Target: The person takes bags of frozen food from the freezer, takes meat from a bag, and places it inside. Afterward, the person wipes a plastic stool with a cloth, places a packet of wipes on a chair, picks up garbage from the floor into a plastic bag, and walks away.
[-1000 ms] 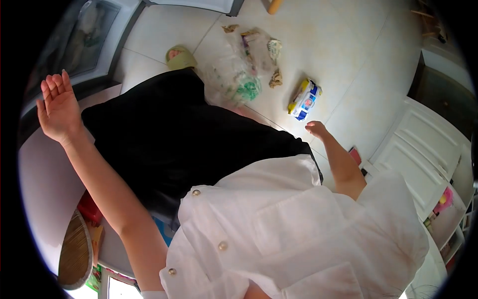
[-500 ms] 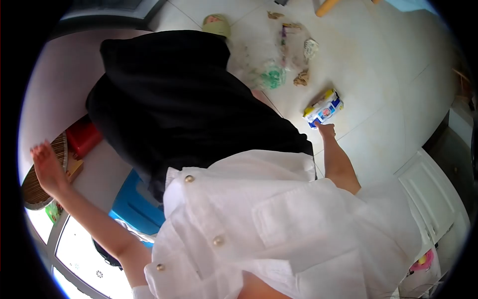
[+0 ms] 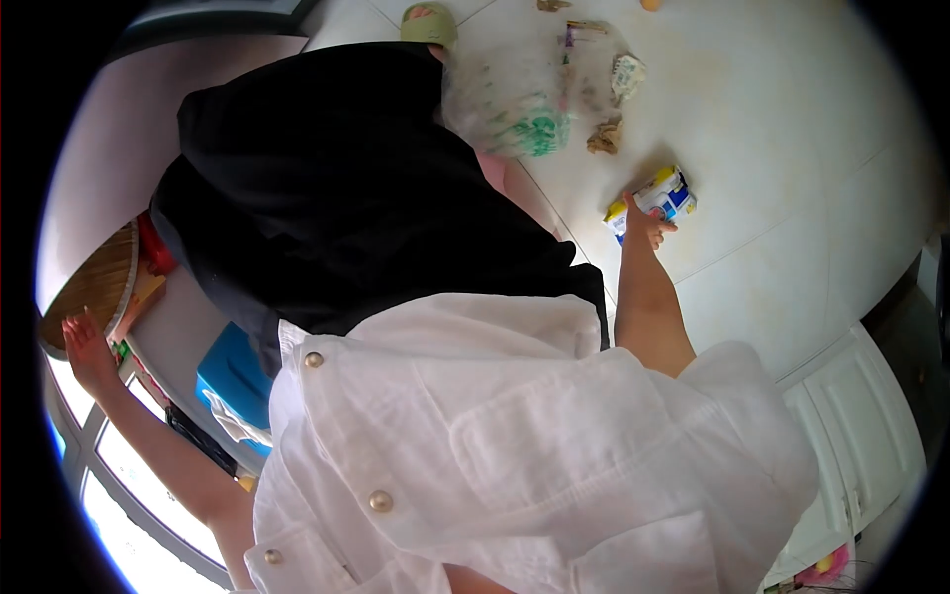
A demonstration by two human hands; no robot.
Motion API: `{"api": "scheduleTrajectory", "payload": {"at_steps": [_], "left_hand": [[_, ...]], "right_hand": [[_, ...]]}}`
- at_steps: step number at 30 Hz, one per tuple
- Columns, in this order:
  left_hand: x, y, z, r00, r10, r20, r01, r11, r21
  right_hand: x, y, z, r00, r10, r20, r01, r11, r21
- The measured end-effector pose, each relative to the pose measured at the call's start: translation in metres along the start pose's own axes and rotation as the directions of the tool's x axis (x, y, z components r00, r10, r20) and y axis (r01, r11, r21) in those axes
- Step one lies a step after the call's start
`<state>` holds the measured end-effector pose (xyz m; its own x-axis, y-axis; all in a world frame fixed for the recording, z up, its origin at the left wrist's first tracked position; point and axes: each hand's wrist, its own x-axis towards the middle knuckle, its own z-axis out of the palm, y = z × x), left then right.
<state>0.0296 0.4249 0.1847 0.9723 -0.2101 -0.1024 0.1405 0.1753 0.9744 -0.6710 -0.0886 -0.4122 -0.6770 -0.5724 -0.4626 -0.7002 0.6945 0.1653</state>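
A white, blue and yellow soft pack of wipes (image 3: 676,201) lies on the tiled floor, right of centre. My right hand (image 3: 648,228) reaches over its near side, thumb and fingers spread apart against it. The hand covers part of the pack; whether it grips is not plain. Far to the left, my left hand (image 3: 89,348) is raised with its fingers stretched out, holding nothing. It appears in front of the edge of a round woven brown tray (image 3: 94,287); I cannot tell whether they touch.
A clear plastic bag with green print (image 3: 505,104) lies on the floor, near crumpled brown paper (image 3: 605,137) and a white printed wrapper (image 3: 626,77). A green slipper (image 3: 427,25) is on a foot. A blue bin (image 3: 233,376) stands left, a white cabinet (image 3: 861,426) right.
My right hand has moved from the pack's near edge up over it, with thumb and fingers now spread. The view has shifted slightly; my left hand remains raised and appears a little lower.
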Motion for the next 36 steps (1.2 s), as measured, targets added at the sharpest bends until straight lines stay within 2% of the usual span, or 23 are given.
{"api": "scheduleTrajectory", "payload": {"at_steps": [5,8,9,10,12,13,15,16,17,18,19,21,22,23,24,26,27,29,30,33,34,35,36], "left_hand": [[0.005,0.001,0.019,0.99,-0.05,0.13,0.045,0.998,0.034],[0.001,-0.007,0.035,0.98,-0.061,0.191,0.055,0.998,0.035],[-0.002,-0.01,0.04,0.981,-0.054,0.187,0.049,0.998,0.03],[-0.007,-0.017,0.043,0.978,-0.062,0.199,0.06,0.998,0.016],[-0.016,-0.03,0.049,0.973,-0.074,0.22,0.078,0.997,-0.011],[-0.016,-0.036,0.052,0.943,-0.084,0.322,0.083,0.996,0.016],[-0.01,-0.055,0.056,0.951,-0.01,0.308,-0.03,0.991,0.127],[-0.009,-0.059,0.053,0.955,0.051,0.292,-0.11,0.976,0.188],[-0.001,-0.064,0.049,0.909,-0.069,0.41,-0.008,0.983,0.183],[-0.015,-0.079,0.07,0.885,-0.055,0.463,-0.007,0.992,0.129],[-0.042,-0.093,0.099,0.918,0.028,0.396,-0.118,0.972,0.205],[-0.093,-0.118,0.143,0.938,0.18,0.297,-0.288,0.882,0.374],[-0.1,-0.128,0.141,0.928,0.226,0.296,-0.324,0.883,0.341],[-0.113,-0.129,0.138,0.933,0.251,0.26,-0.351,0.799,0.488],[-0.126,-0.123,0.139,0.964,0.183,0.195,-0.266,0.747,0.61],[-0.133,-0.138,0.107,0.964,0.121,0.236,-0.202,0.91,0.361],[-0.178,-0.132,0.142,0.95,0.119,0.287,-0.218,0.913,0.344],[-0.222,-0.139,0.152,0.933,0.159,0.324,-0.28,0.885,0.371],[-0.238,-0.14,0.152,0.925,0.201,0.323,-0.328,0.85,0.411],[-0.27,-0.137,0.14,0.899,0.433,0.068,-0.42,0.807,0.416],[-0.265,-0.12,0.103,0.85,0.52,-0.082,-0.44,0.788,0.431],[-0.273,-0.124,0.096,0.773,0.597,-0.216,-0.441,0.749,0.494],[-0.281,-0.126,0.092,0.674,0.659,-0.333,-0.426,0.716,0.554]], "right_hand": [[-0.002,0.002,-0.019,0.997,-0.044,0.063,0.043,0.999,0.017],[0.064,0.05,0.0,0.928,-0.326,0.18,0.188,0.827,0.53],[0.081,0.065,-0.001,0.797,-0.511,0.323,0.052,0.591,0.805],[0.081,0.08,-0.039,0.63,-0.438,0.641,-0.246,0.67,0.7],[0.046,0.084,-0.103,0.453,-0.549,0.702,-0.49,0.505,0.711],[0.032,0.084,-0.122,0.464,-0.563,0.684,-0.529,0.444,0.724],[-0.006,0.065,-0.148,0.461,-0.611,0.644,-0.598,0.323,0.734],[-0.042,0.046,-0.163,0.439,-0.701,0.562,-0.583,0.254,0.772],[-0.078,0.028,-0.179,0.411,-0.78,0.472,-0.578,0.177,0.797],[-0.104,0.003,-0.186,0.321,-0.849,0.42,-0.582,0.173,0.795],[-0.128,-0.02,-0.196,0.202,-0.903,0.378,-0.577,0.203,0.791],[-0.181,-0.069,-0.205,-0.123,-0.943,0.309,-0.513,0.327,0.794],[-0.209,-0.103,-0.204,-0.309,-0.91,0.276,-0.462,0.397,0.793],[-0.245,-0.132,-0.204,-0.482,-0.844,0.233,-0.392,0.446,0.804],[-0.281,-0.161,-0.2,-0.644,-0.743,0.184,-0.327,0.485,0.812],[-0.364,-0.205,-0.196,-0.865,-0.49,0.111,-0.199,0.537,0.82],[-0.372,-0.207,-0.221,-0.917,-0.393,0.069,-0.168,0.537,0.827],[-0.417,-0.212,-0.231,-0.959,-0.261,0.113,-0.049,0.544,0.837],[-0.443,-0.209,-0.232,-0.942,-0.299,0.152,-0.031,0.528,0.848],[-0.533,-0.188,-0.227,-0.867,-0.419,0.268,0.028,0.497,0.867],[-0.606,-0.17,-0.223,-0.829,-0.451,0.331,0.092,0.475,0.875],[-0.636,-0.144,-0.221,-0.946,-0.256,0.201,0.045,0.508,0.86],[-0.655,-0.147,-0.204,-0.963,-0.1,0.248,0.125,0.654,0.747]]}}
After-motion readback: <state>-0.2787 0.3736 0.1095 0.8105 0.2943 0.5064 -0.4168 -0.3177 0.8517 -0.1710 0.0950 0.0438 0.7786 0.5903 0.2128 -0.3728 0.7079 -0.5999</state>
